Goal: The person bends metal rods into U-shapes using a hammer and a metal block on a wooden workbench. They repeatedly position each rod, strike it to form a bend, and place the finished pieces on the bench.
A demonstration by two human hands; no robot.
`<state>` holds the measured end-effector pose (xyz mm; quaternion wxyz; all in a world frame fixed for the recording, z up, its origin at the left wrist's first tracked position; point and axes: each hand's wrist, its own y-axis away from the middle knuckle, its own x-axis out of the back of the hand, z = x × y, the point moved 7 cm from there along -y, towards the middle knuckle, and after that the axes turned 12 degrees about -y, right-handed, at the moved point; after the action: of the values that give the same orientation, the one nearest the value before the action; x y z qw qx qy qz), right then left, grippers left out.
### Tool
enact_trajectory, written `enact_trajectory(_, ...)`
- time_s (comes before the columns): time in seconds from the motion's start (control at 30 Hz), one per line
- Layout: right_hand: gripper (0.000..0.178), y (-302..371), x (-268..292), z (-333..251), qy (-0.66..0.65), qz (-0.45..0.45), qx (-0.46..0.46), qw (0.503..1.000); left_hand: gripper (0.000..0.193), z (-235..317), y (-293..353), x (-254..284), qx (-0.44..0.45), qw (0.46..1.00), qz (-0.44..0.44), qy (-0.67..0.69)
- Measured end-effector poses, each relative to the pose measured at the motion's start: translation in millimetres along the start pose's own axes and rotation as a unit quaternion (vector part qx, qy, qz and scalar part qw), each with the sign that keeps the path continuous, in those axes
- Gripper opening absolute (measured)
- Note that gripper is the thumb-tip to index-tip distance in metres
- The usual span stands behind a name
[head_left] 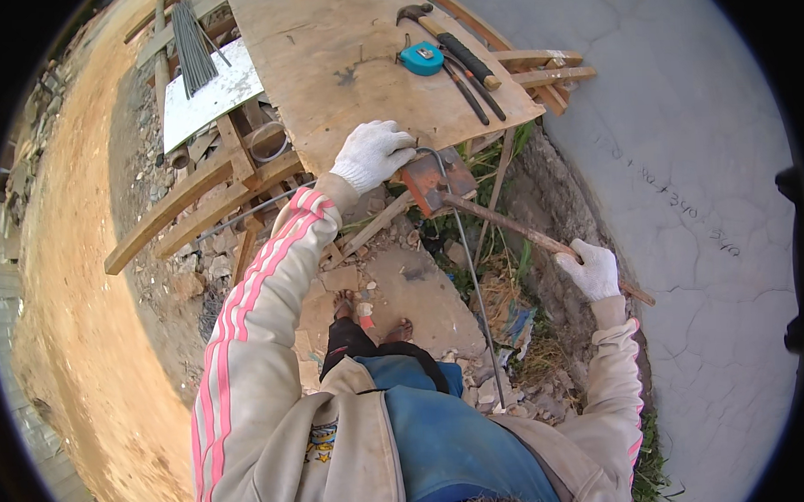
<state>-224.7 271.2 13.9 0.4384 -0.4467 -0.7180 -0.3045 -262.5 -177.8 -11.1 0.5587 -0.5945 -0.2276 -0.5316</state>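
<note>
My left hand (374, 155), in a white knitted glove, is closed over a thin steel rod at the near edge of a wooden board. The steel rod (470, 271) curves sharply beside my fingers, over a rusty metal plate (424, 185), then runs down toward the ground on my right. Another stretch of rod shows left of my wrist; my glove hides whether they join. My right hand (590, 269), gloved too, grips a long rusty bar (516, 229) near its outer end. The bar's far end meets the bent rod at the plate.
On the board (315, 50) lie a claw hammer (448, 41), a teal tape measure (422, 59) and long-handled pincers (474, 89). Thin rods (193, 55) rest on a white panel (211, 103) at left. Timber beams (188, 205) jut out; rubble surrounds my feet. A grey wall (683, 197) stands right.
</note>
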Motion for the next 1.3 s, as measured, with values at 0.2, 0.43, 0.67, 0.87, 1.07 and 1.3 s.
enact_trajectory(0.2, 0.046, 13, -6, -7, -0.002, 0.028, -0.015, 0.999, 0.024, 1, 0, 0, -0.005, 1.000, 0.001, -0.003)
enact_trajectory(0.43, 0.051, 28, 8, 2, 0.010, 0.001, -0.027, 1.000, 0.022, -2, 0, 0, -0.010, 1.000, 0.008, 0.004)
enact_trajectory(0.67, 0.051, 75, 36, 63, 0.008, -0.036, -0.141, 0.989, 0.022, -4, -2, -4, -0.014, 1.000, -0.004, 0.008)
enact_trajectory(0.87, 0.057, 87, 28, 57, 0.053, 0.049, -0.127, 0.989, 0.021, -3, -2, -2, -0.019, 1.000, -0.007, 0.013)
enact_trajectory(1.07, 0.061, 97, 37, 40, 0.099, 0.103, -0.109, 0.984, 0.021, -6, -1, -5, -0.017, 1.000, -0.009, 0.020)
enact_trajectory(1.3, 0.060, 139, 23, 1, 0.118, 0.138, -0.168, 0.969, 0.023, -9, 0, -6, -0.021, 0.999, 0.022, 0.036)
